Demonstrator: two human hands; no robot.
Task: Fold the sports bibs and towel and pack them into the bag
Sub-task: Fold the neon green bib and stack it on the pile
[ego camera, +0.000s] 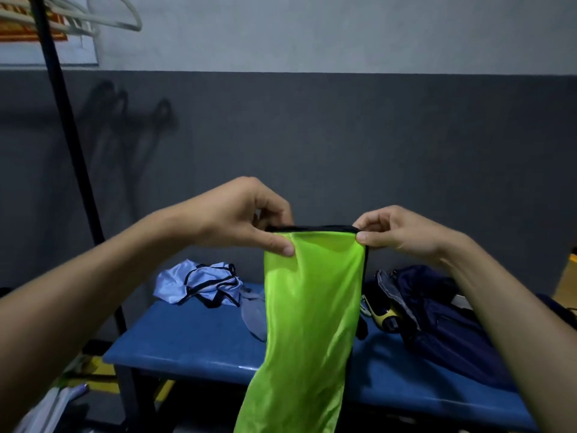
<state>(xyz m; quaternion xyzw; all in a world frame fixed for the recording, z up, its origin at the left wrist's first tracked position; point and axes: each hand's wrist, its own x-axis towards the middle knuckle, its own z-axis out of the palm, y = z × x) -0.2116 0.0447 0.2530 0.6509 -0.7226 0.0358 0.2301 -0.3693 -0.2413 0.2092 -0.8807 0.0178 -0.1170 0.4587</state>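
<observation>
A bright green bib with black trim hangs in the air above the blue bench. My left hand pinches its top left corner. My right hand pinches its top right corner, so the black top edge is stretched level between them. A pale blue bib with black trim lies crumpled at the back of the bench. A grey cloth lies beside it, partly hidden behind the green bib. A dark navy bag lies open on the bench's right side.
A black pole of a rack rises at the left, with pale hangers at its top. A yellow and black object lies against the bag. Papers lie on the floor at the lower left. A grey wall stands behind the bench.
</observation>
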